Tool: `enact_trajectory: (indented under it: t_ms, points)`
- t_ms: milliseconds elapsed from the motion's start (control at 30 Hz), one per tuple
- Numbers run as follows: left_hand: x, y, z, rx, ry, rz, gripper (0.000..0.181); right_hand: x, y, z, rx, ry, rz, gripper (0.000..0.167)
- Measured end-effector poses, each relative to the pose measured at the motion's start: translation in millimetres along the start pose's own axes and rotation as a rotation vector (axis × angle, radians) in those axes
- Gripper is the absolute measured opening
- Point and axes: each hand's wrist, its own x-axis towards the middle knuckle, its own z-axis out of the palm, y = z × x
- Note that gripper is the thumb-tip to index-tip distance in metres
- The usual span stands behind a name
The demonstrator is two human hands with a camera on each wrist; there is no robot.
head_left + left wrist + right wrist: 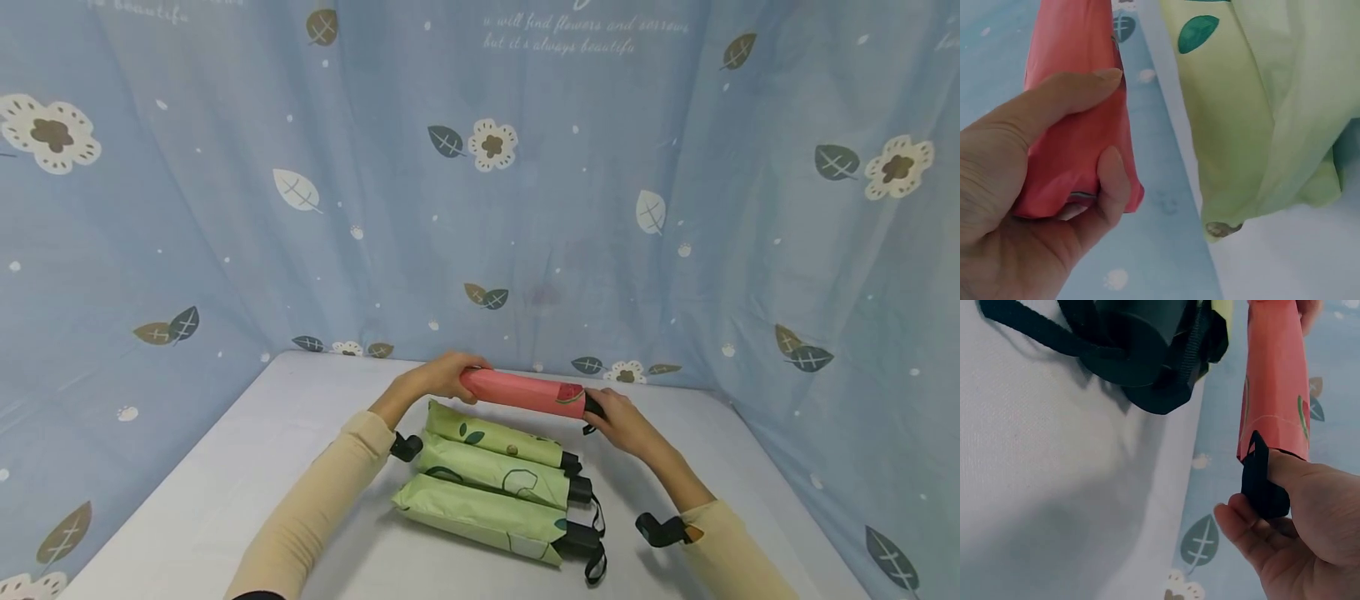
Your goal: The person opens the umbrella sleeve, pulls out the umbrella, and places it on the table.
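Observation:
A folded red umbrella (525,392) with a watermelon print is held up lengthwise at the back of the table. My left hand (447,377) grips its cloth end; in the left wrist view the thumb and fingers wrap the red sleeve. At the other end my right hand (618,421) pinches the black handle (1265,490) between thumb and fingers. In front, three folded green umbrellas lie side by side: a back one (491,432), a middle one (495,471) and a front one (480,512), their black handles pointing right.
White cloth covers the table (225,475). A blue curtain (390,208) with leaves and flowers hangs behind and at both sides. Black wrist straps (596,565) trail from the green umbrellas' handles.

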Motion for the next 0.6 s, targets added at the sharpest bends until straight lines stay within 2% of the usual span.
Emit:
enact_trajectory:
  t_ms: [133,200,367,600]
  points:
    - [-4.8,0.3,-1.5,-0.121,-0.008,-0.032,0.058,-2.7,-1.2,-3.5,0.005,0.018,-0.026,0.041]
    - [-6.8,-0.6,-0.2,-0.168,-0.003,-0.03,0.058,-3.5,0.4,-3.8,0.011,0.014,-0.029,0.041]
    - [-10.5,-8.6,4.2,-0.23,0.002,0.0,0.059,-5.5,5.1,-3.8,0.018,0.007,-0.029,0.04]
    - [-15.1,-16.7,3.5,-0.3,0.017,0.009,0.058,-8.2,11.7,-6.8,0.021,0.028,-0.026,0.036]
